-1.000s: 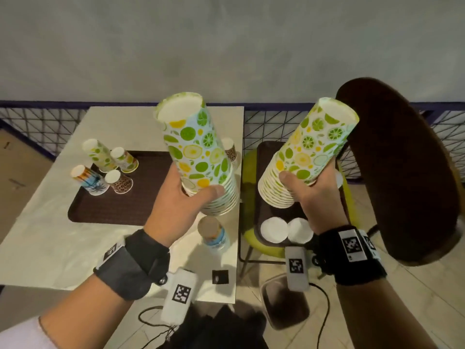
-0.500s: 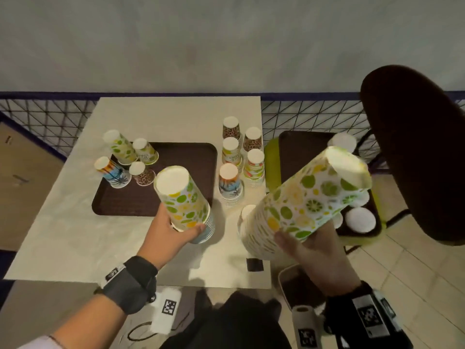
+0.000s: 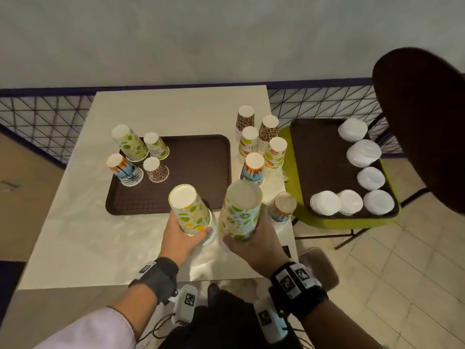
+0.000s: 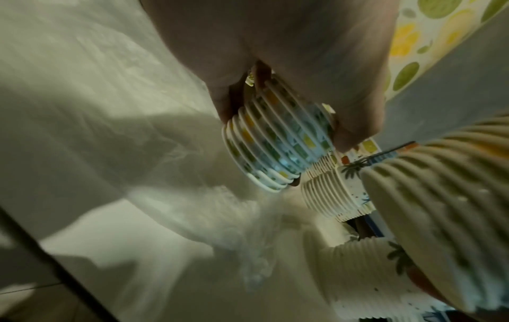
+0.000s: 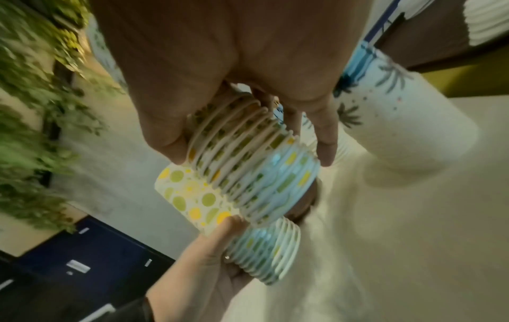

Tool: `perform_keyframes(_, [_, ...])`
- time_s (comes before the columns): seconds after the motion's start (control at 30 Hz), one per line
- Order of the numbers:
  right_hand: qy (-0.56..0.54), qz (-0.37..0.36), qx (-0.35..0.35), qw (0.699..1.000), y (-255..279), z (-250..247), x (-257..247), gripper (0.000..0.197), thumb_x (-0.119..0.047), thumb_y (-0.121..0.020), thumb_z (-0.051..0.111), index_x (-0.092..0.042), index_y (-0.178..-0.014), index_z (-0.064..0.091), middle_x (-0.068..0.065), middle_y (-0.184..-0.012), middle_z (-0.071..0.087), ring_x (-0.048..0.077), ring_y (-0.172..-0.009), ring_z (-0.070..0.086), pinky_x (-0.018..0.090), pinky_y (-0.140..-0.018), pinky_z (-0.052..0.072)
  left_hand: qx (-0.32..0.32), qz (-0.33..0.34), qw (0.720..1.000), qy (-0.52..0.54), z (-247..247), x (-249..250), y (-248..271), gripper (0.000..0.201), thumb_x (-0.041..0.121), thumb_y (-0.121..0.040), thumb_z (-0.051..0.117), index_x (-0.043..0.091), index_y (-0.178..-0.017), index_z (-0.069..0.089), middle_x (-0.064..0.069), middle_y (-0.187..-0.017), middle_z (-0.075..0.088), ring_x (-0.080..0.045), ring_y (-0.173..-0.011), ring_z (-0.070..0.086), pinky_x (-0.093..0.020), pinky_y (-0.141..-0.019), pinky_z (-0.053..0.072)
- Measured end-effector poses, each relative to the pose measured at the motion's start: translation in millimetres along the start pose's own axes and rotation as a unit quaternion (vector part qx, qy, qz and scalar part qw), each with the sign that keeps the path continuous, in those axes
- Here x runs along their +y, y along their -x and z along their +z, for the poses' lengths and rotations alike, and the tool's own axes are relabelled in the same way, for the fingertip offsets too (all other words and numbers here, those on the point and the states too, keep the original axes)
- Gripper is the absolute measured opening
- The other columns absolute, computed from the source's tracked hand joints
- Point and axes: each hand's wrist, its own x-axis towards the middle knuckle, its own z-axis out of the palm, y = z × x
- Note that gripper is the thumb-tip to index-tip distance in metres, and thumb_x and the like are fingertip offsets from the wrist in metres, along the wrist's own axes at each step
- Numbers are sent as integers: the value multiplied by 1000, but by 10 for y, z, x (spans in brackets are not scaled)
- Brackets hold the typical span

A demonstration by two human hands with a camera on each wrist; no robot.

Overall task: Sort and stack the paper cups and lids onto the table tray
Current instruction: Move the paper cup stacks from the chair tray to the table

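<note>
**A:** What are my hands doing right now?

**B:** Your left hand (image 3: 180,236) is gripping a nested stack of citrus-print cups (image 3: 192,212), upside down, low over the pale surface (image 3: 83,238) just in front of the brown table tray (image 3: 191,159). Your fingers (image 4: 355,122) are curling around the ribbed band of rims near the bottom. Your right hand (image 3: 254,244) is gripping a taller citrus stack (image 3: 239,210) the same way, just beside the first, the two stacks close but apart as far as I can tell.

**A:** How are they going to handle?

**B:** I am judging them light and thin-walled, so easy to crush if you are squeezing mid-wall. The band of rolled rims is the stiffest place, and you are already holding there. The tall stack may bend or slide apart if you are tilting it.

**A:** What else is nearby?

**B:** Four small cup stacks (image 3: 139,157) are standing at the tray's far left corner. More stacks (image 3: 261,144) are crowding the surface to the tray's right, one palm-print stack (image 3: 280,209) just beside your right hand. White lids (image 3: 352,177) are sitting on a second tray (image 3: 319,159) on a green chair (image 3: 334,221), well apart.
</note>
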Motion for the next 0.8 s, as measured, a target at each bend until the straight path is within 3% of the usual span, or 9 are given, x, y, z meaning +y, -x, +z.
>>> perform_keyframes(0.1, [25, 17, 28, 999, -119, 208, 144, 89, -30, -65, 92, -30, -136, 38, -17, -124, 54, 0, -112, 55, 26, -92, 51, 0, -4, 1000, -9, -35, -154, -53, 80, 49, -59, 94, 27, -125, 56, 6, -117, 73, -9, -107, 70, -39, -93, 58])
perform_keyframes(0.2, [50, 34, 54, 997, -219, 331, 271, 93, -29, -67, 91, -25, -142, 36, -8, -130, 50, 10, -120, 50, 25, -95, 44, 13, -4, 1000, -23, -37, -253, -72, 81, 50, -58, 94, 27, -125, 55, 3, -117, 72, -12, -108, 70, -42, -93, 58])
perform_keyframes(0.37, [52, 49, 99, 993, -346, 489, 533, 96, -35, -64, 89, -29, -142, 34, -4, -133, 50, 21, -127, 50, 46, -105, 49, 7, -31, 998, -54, -42, -454, -77, 90, 60, -55, 93, 24, -131, 59, 10, -120, 73, -7, -111, 68, -41, -101, 56])
perform_keyframes(0.43, [53, 52, 106, 992, -376, 514, 620, 97, -36, -64, 88, -31, -143, 32, -4, -135, 50, 22, -129, 50, 48, -106, 48, 4, -37, 997, -70, -33, -483, -67, 93, 63, -55, 92, 26, -133, 59, 11, -121, 72, -6, -113, 68, -40, -103, 55])
perform_keyframes(0.53, [58, 60, 103, 991, -407, 518, 719, 100, -34, -66, 90, -27, -146, 31, -2, -138, 49, 22, -130, 49, 40, -107, 46, 3, -47, 997, -65, -21, -499, -76, 97, 65, -55, 93, 26, -136, 57, 11, -123, 72, -6, -113, 67, -39, -103, 55])
perform_keyframes(0.63, [64, 66, 101, 991, -419, 506, 783, 102, -33, -69, 92, -21, -150, 31, 2, -141, 50, 21, -129, 51, 27, -101, 42, -9, -53, 996, -64, -32, -504, -92, 102, 68, -53, 94, 28, -138, 53, 11, -126, 70, -7, -116, 67, -42, -104, 55])
perform_keyframes(0.8, [64, 64, 88, 992, -421, 511, 810, 103, -32, -69, 92, -22, -150, 29, 2, -142, 51, 19, -128, 52, 25, -98, 42, -1, -53, 998, -38, -64, -416, -55, 114, 44, -49, 104, 29, -142, 41, 5, -137, 60, -12, -125, 61, -35, -104, 52])
